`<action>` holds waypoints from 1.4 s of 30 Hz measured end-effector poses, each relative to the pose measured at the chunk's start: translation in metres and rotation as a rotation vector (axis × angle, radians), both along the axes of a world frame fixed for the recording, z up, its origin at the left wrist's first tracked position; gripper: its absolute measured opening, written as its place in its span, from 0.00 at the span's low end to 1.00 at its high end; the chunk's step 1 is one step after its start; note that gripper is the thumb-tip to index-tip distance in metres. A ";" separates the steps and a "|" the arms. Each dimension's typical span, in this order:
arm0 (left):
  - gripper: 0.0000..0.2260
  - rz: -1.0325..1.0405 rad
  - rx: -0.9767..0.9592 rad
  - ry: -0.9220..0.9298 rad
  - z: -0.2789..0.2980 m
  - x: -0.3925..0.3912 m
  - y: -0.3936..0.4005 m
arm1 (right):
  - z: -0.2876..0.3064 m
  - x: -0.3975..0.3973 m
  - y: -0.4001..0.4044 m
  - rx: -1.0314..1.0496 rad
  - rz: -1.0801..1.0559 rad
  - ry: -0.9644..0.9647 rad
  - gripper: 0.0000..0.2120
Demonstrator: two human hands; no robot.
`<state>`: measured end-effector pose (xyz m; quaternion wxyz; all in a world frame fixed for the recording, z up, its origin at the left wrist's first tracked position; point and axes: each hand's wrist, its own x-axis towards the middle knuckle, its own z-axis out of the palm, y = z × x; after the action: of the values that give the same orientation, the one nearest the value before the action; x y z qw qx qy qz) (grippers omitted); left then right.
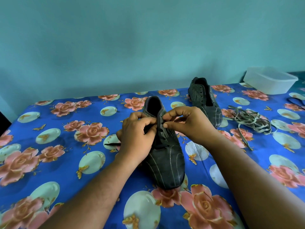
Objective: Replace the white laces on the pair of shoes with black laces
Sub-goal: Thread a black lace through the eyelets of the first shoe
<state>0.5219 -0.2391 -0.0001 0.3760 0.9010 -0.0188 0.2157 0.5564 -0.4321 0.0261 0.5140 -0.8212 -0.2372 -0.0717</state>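
Just beside the right hand's (186,124) pinch on the thin black lace (162,123), steady the dark striped shoe's (165,161) eyelet flap with the curled left hand (137,138), feeding the tip straight through without twisting, keeping slack even below.

I see a dark shoe (165,162) on the blue flowery sheet (49,146), toe pointing at me. My left hand (137,138) curls on the left side of the shoe's holes. My right hand (186,124) pinches the black lace (160,147) near the top holes. One lace tip (112,144) pokes out left of my hand. The other shoe (204,101) sits farther back on the right, with no lace. The white laces (250,121) lie in a pile beside it. A white box (270,81) is in the far corner.
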 end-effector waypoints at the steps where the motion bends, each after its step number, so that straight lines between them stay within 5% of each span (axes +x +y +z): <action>1: 0.06 0.006 -0.011 -0.010 0.000 0.000 0.000 | -0.001 0.001 0.000 -0.003 -0.008 -0.019 0.08; 7: 0.05 -0.002 -0.033 -0.076 -0.003 0.001 0.002 | -0.005 0.003 -0.002 -0.041 0.063 -0.156 0.03; 15: 0.20 -0.244 -0.293 -0.127 -0.012 0.009 0.030 | 0.001 0.000 -0.006 0.155 0.084 0.103 0.01; 22: 0.18 -0.284 -0.407 0.000 -0.011 0.011 0.035 | 0.007 -0.001 -0.008 0.420 0.110 0.229 0.09; 25: 0.18 -0.276 -0.408 0.010 -0.012 0.011 0.035 | 0.013 -0.001 -0.009 0.519 0.008 0.230 0.03; 33: 0.15 -0.282 -0.389 0.008 -0.011 0.008 0.035 | 0.024 0.012 -0.030 1.000 -0.520 0.208 0.07; 35: 0.14 -0.274 -0.397 0.011 -0.011 0.008 0.035 | 0.019 0.019 -0.037 0.821 -0.631 0.133 0.02; 37: 0.14 -0.274 -0.436 0.028 -0.012 0.008 0.036 | 0.010 0.022 -0.036 0.506 -0.630 0.040 0.09; 42: 0.12 -0.280 -0.457 0.042 -0.009 0.008 0.037 | -0.006 0.009 -0.009 -0.252 -0.281 -0.223 0.14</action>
<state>0.5299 -0.2024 -0.0092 0.5961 0.7856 -0.0862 0.1415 0.5657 -0.4414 0.0204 0.3628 -0.8910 -0.1829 -0.2026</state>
